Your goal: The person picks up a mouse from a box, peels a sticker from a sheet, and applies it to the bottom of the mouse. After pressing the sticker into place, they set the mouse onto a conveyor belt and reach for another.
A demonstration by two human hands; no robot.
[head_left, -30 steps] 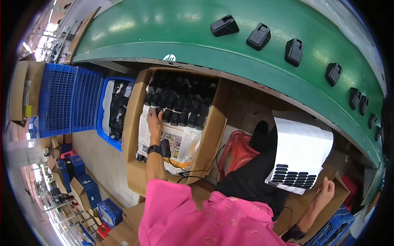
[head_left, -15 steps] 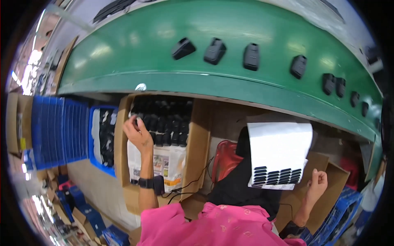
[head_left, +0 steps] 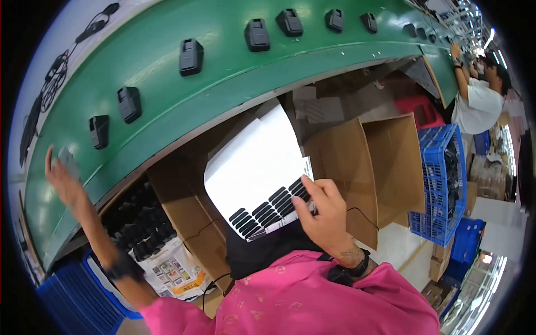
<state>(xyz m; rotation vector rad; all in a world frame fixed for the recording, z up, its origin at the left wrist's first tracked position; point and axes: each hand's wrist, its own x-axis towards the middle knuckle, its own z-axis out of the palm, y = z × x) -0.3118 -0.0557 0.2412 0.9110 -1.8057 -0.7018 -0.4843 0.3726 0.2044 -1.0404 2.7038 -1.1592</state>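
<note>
My left hand (head_left: 66, 181) is over the left end of the green work surface (head_left: 151, 67), its fingers around a grey device (head_left: 68, 159) smeared by motion. Close by stands a black charger-like dock (head_left: 99, 132), one of several spaced in a row along the surface. On my lap lies a white sheet (head_left: 254, 153) with rows of black oblong stickers (head_left: 268, 211) along its near end. My right hand (head_left: 326, 215) pinches this sheet's right edge between thumb and index finger, over the stickers.
Left, below the surface, a cardboard box holds black devices (head_left: 142, 223) and newspaper (head_left: 173, 268); a blue crate (head_left: 84, 301) is beside it. An open cardboard box (head_left: 340, 162) and another blue crate (head_left: 438, 190) stand right. A person (head_left: 477, 103) works at the far right.
The view has turned right. My left hand has gone from above the box of devices to the green surface. My right hand has come from beside the sticker sheet onto its edge.
</note>
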